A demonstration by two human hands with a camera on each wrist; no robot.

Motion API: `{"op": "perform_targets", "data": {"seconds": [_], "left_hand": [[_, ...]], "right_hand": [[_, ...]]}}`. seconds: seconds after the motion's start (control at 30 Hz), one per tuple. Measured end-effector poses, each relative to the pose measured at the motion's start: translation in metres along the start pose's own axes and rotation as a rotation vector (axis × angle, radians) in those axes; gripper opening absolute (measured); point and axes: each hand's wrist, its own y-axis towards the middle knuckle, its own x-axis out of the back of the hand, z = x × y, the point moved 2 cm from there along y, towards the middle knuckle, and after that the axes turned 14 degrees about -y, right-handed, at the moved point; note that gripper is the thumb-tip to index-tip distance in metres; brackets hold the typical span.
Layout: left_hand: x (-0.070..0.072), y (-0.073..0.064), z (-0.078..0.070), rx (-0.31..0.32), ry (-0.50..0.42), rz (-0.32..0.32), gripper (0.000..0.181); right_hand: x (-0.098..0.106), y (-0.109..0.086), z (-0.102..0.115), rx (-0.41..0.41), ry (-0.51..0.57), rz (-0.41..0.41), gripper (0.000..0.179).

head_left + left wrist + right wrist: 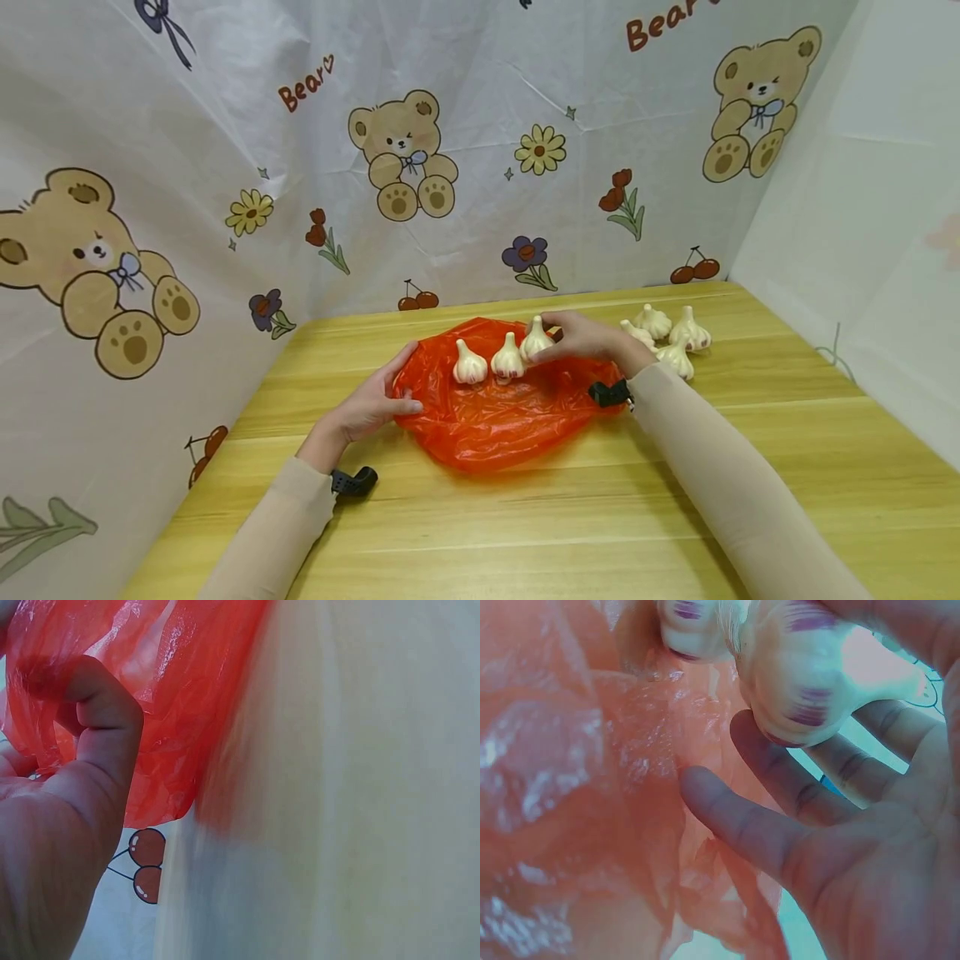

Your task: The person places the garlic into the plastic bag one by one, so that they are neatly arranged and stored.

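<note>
A red plastic bag (pixel 480 425) lies spread on the table. At its left edge my left hand (pixel 371 404) grips the plastic, and the left wrist view shows the bent thumb against the bag (pixel 169 761). Two garlic bulbs, one on the left (pixel 470 365) and one in the middle (pixel 508 360), sit upright on the bag. My right hand (pixel 581 337) holds a third garlic bulb (pixel 536 340) beside them, over the bag's back right part. Up close in the right wrist view, that bulb (pixel 795 682) has purple streaks and lies within the fingers.
Several more garlic bulbs (pixel 688 329) are grouped right of the bag, near my right forearm. The wooden table (pixel 525 533) meets a bear-patterned cloth (pixel 465 258) behind and on the left. A pale wall (pixel 862 217) bounds the right side.
</note>
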Motion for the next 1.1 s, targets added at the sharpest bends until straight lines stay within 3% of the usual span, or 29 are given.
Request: {"op": "perform_targets", "data": {"seconds": [0.33,0.77,1.1], "left_hand": [[0.0,0.001,0.001,-0.008,-0.006,0.001,0.114],[-0.001,0.0,0.001,-0.006,-0.003,-0.009,0.114],[-0.001,0.0,0.002,-0.009,0.003,-0.004,0.112]], "right_hand": [[-0.003,-0.002,-0.003,-0.021,-0.023,0.01,0.045],[-0.01,-0.002,-0.007,-0.024,-0.131,0.016,0.043],[-0.015,-0.002,-0.009,-0.035,-0.177,0.014,0.052]]}}
